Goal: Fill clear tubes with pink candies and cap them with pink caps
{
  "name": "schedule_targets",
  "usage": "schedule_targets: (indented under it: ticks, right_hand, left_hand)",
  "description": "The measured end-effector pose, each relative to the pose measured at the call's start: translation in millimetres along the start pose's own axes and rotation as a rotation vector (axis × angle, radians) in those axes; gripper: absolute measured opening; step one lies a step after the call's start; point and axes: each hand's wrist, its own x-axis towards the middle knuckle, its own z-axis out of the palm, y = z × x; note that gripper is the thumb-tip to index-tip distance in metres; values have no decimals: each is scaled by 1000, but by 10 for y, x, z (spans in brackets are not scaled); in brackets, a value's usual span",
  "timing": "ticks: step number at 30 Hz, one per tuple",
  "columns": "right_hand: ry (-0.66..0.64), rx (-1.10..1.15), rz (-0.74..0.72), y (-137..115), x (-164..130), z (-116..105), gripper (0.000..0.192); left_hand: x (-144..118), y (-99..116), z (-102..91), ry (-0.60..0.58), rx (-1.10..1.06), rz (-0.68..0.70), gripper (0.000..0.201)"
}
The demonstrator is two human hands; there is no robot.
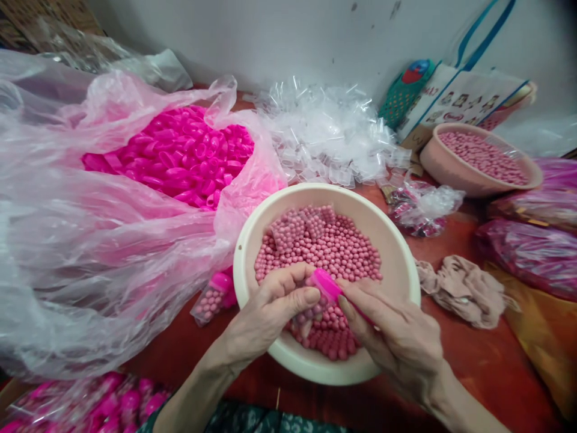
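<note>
Hands meeting over cream basin [252, 240] of pink beads [333, 243]: left hand [265, 316] pinching a bead-filled tube, right hand [396, 340] pressing pink cap [325, 285] on; risking spilled beads if tilting.

left hand [270, 313] and right hand [396, 337]: together pinch pink cap [327, 287] | under them: cream bowl [396, 258] of pink beads [329, 240] | left: plastic bag [90, 240] of pink caps [180, 153] | base: red worktop [487, 361]

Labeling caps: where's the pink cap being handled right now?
Head view, lower centre: the pink cap is pinched between the left hand and right hand, over the bead bowl.
</note>
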Motion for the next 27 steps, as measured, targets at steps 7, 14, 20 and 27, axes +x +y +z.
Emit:
schedule_targets:
  ticks: [7,14,20,27]
  right_hand:
    - [13,22,27,-15,15,40,23]
    - [-5,216,138,1,-96,135,25]
    - [-23,-203,77,-76,-165,294,48]
    - [-37,-345,5,-111,-137,355,47]
  left_hand:
    - [-1,-5,-2,32,0,3,11]
    - [-23,-2,62,121,99,5,19]
    - [-28,13,108,184,230,109,28]
    - [-56,-6,97,283,398,201,30]
